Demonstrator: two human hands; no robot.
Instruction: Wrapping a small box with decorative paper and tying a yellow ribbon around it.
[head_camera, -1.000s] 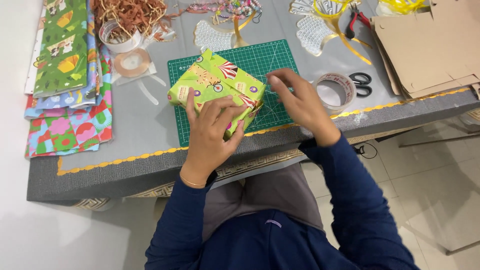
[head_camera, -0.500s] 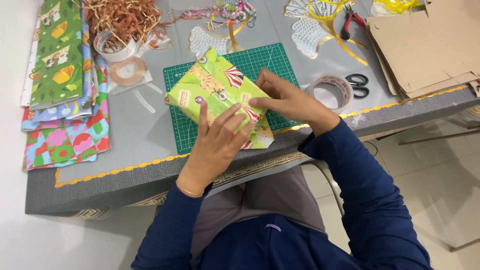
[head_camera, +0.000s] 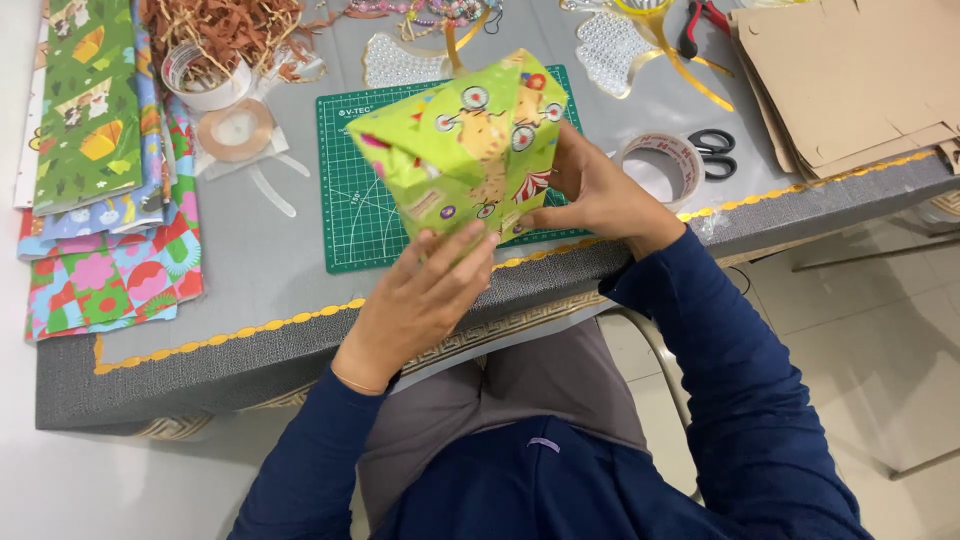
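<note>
A box wrapped in bright green patterned paper (head_camera: 465, 140) is tilted up off the green cutting mat (head_camera: 345, 215), its near end raised toward me. My left hand (head_camera: 425, 295) grips its near lower edge from below. My right hand (head_camera: 595, 190) holds its right side, fingers pressed on the paper. Both sleeves are dark blue.
A tape roll (head_camera: 662, 165) and black scissors (head_camera: 715, 150) lie right of the mat. Cardboard sheets (head_camera: 850, 75) fill the far right. Stacked patterned wrapping papers (head_camera: 95, 170) lie at left, with a smaller tape roll (head_camera: 235, 128), shredded brown paper (head_camera: 225, 30), red pliers (head_camera: 705, 20).
The wrapped box lay flat on the mat under both hands; now it is lifted and tipped upright, with both hands shifted to its lower edge and right side.
</note>
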